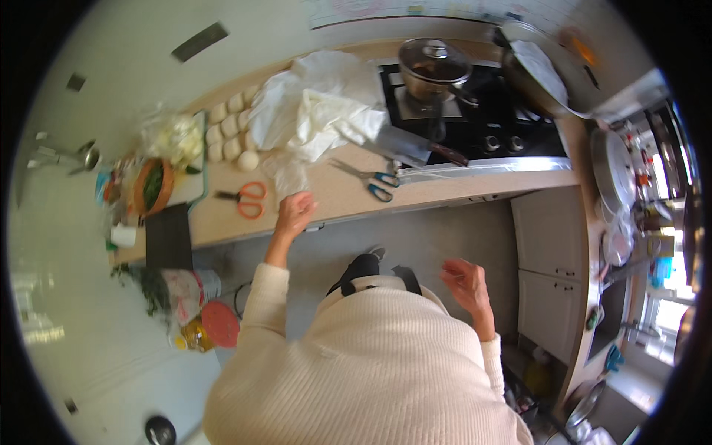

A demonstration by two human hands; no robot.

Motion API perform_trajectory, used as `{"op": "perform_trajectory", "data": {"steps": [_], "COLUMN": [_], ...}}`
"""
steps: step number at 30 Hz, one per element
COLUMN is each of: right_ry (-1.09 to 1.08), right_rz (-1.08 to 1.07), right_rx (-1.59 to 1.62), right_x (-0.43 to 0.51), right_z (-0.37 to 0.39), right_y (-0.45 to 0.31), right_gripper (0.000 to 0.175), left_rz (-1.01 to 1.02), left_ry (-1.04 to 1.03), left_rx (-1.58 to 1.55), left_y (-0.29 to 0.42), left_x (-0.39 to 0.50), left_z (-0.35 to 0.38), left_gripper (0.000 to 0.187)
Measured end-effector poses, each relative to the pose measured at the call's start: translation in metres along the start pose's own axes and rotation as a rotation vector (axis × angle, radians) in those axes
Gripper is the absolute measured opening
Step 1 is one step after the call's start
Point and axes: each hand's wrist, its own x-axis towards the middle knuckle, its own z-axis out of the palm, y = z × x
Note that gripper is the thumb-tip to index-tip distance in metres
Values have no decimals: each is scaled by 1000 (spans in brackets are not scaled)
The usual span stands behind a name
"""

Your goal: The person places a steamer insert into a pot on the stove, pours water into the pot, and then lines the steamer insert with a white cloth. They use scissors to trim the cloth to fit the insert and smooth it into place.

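My left hand [296, 213] hovers at the counter's front edge, fingers loosely curled, with nothing seen in it. Just beyond it lies a crumpled clear plastic bag [287, 173]. Orange-handled scissors [246, 200] rest to its left and blue-handled scissors [374, 181] to its right. My right hand [467, 283] hangs in the air above the floor, slightly blurred, its fingers bent and apart around nothing. Several white dough pieces [230, 129] stand in rows beside a bunched white cloth [328, 119]. A cleaver [403, 144] lies across the counter and the stove's edge.
A lidded pot [434, 72] sits on the black gas hob [478, 117], with a large wok [534, 72] at the right. A wicker basket of greens [153, 186] is at the left. Below stand an oil bottle [196, 335] and a red lid [220, 324]. White cabinets [548, 233] line the right.
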Motion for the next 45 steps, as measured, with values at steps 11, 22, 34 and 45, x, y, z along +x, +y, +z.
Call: {"op": "perform_trajectory", "data": {"steps": [11, 22, 34, 45], "right_ry": [122, 549, 790, 303], "right_rz": [-57, 118, 211, 12], "right_rx": [-91, 29, 78, 33], "right_x": [21, -10, -43, 54], "right_z": [-7, -51, -222, -357], "right_y": [-20, 23, 117, 163], "right_gripper": [20, 24, 22, 18], "left_rz": [-68, 138, 386, 138], "left_ry": [-203, -725, -718, -383], "left_rx": [-204, -129, 99, -2], "left_y": [-17, 66, 181, 258], "left_x": [100, 125, 93, -1], "left_z": [1, 129, 254, 314], "left_gripper": [33, 32, 31, 35]}}
